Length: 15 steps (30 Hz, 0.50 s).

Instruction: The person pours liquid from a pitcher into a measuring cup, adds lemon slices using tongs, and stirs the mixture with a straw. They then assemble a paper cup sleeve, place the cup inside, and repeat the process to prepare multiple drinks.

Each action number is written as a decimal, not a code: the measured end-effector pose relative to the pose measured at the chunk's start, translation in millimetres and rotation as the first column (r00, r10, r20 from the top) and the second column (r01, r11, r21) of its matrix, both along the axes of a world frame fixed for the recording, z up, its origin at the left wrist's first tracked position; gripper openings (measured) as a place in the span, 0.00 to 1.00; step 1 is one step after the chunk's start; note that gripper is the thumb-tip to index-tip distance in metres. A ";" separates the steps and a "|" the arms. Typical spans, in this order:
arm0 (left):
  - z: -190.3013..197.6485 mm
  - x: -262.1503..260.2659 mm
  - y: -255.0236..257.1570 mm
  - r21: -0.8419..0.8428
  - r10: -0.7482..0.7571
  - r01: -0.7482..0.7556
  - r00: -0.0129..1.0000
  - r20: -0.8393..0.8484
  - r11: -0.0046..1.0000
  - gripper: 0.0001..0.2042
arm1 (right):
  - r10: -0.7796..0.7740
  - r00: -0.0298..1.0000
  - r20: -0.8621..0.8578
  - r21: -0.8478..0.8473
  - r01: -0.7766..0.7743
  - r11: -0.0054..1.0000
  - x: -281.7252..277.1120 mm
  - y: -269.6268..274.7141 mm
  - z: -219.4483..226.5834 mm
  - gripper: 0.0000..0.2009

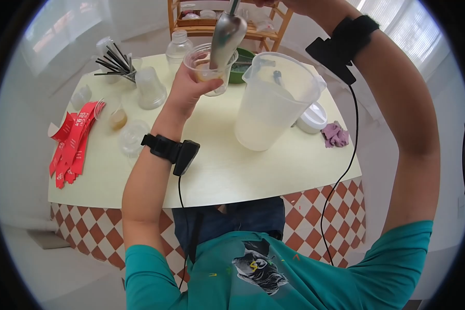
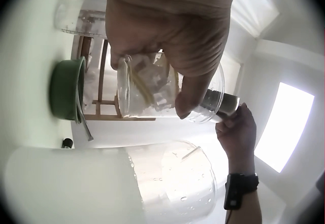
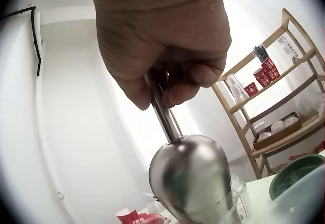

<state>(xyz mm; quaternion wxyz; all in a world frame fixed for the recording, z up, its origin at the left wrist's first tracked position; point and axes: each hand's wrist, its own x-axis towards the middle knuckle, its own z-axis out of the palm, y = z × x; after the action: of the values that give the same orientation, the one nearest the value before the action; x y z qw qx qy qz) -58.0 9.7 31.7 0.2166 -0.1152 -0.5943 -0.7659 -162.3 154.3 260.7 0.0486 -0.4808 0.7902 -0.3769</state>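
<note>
My left hand (image 1: 187,89) grips a clear plastic cup (image 1: 219,89) above the table. In the left wrist view ice cubes (image 2: 161,79) and a yellowish slice (image 2: 142,89) show through the cup wall. With its fingers curled round the handle, my right hand (image 3: 167,41) holds a shiny metal ice scoop (image 3: 190,175). The scoop points downward, its tip inside the cup's mouth in the head view, where the top edge cuts off most of the right hand. Just right of the cup stands a large translucent pitcher (image 1: 258,116), and a green bowl (image 1: 237,75) sits behind it.
On the table's left are red printed sleeves (image 1: 75,142), dark straws (image 1: 118,63) in a cup, stacked cups (image 1: 151,89) and a small tan-filled cup (image 1: 118,120). A clear bottle (image 1: 179,47), white lid (image 1: 312,119) and purple cloth (image 1: 336,135) also lie around. Behind stands a wooden shelf (image 3: 274,97).
</note>
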 end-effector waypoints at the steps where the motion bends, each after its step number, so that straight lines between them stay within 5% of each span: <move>1: -5.4 -2.2 -0.6 -0.020 0.024 -0.024 1.000 0.015 1.000 0.40 | 0.030 0.999 0.021 0.000 -0.030 1.000 -2.3 0.8 -4.4 0.06; 15: -59.2 -3.8 -15.4 -0.132 0.172 -0.147 0.965 0.199 0.980 0.41 | -0.003 0.960 0.280 -0.264 0.081 0.961 -49.9 79.9 -16.6 0.05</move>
<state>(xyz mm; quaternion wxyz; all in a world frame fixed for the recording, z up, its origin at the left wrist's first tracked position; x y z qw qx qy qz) -61.8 -5.6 -27.4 0.2067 0.0021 -0.6646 -0.7180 -212.2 234.1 244.2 0.0839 -0.4084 0.7261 -0.5468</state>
